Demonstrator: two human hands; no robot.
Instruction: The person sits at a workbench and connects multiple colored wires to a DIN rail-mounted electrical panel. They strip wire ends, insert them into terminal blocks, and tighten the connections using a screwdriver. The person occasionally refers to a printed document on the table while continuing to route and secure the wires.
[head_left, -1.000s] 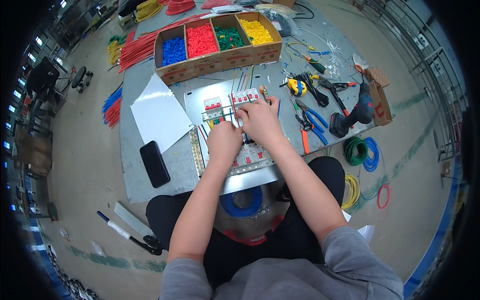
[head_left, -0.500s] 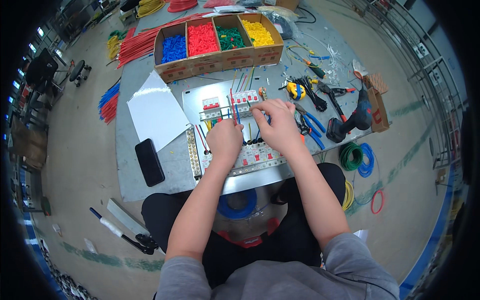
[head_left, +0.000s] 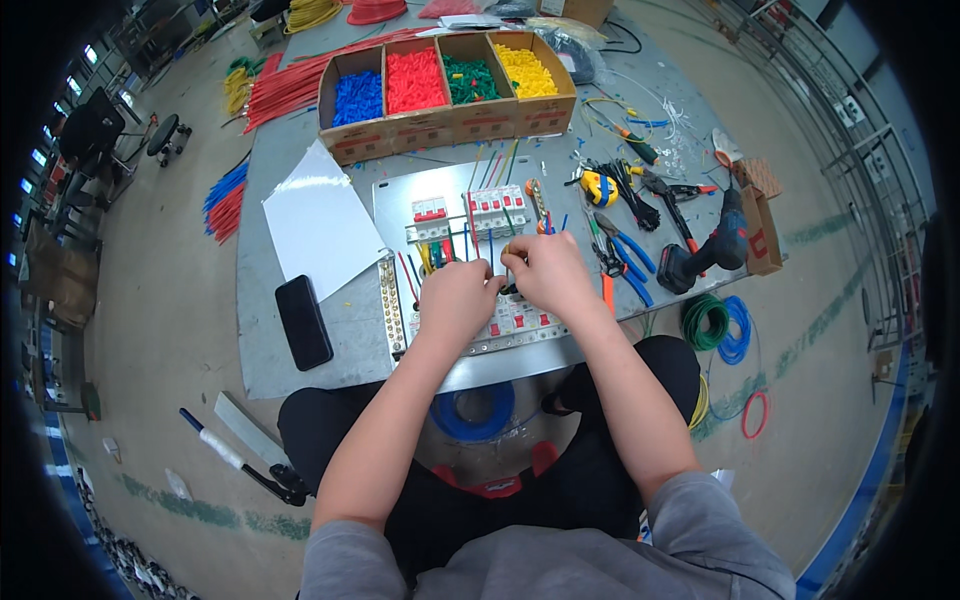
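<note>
A metal mounting plate [head_left: 400,205] lies across the front of the table, with upper circuit breakers [head_left: 497,203] and a lower row of breakers [head_left: 520,322]. Thin coloured wires stand up between the rows. My left hand [head_left: 458,305] is closed over the lower row, its fingertips by the wire ends; what they pinch is hidden. Just to its right, my right hand [head_left: 548,268] pinches a thin wire above the same row. A brass terminal bar [head_left: 391,305] runs along the plate's left side.
Behind the plate stands a cardboard box [head_left: 450,130] of coloured caps. At right lie pliers [head_left: 630,255], a tape measure [head_left: 598,188] and a cordless drill [head_left: 705,245]. A phone [head_left: 303,322] and white paper [head_left: 320,225] lie left.
My right hand has come down and toward me, its fingertips now at the lower row. My left hand has lowered slightly, and its fingers have shifted right, closer to the right hand.
</note>
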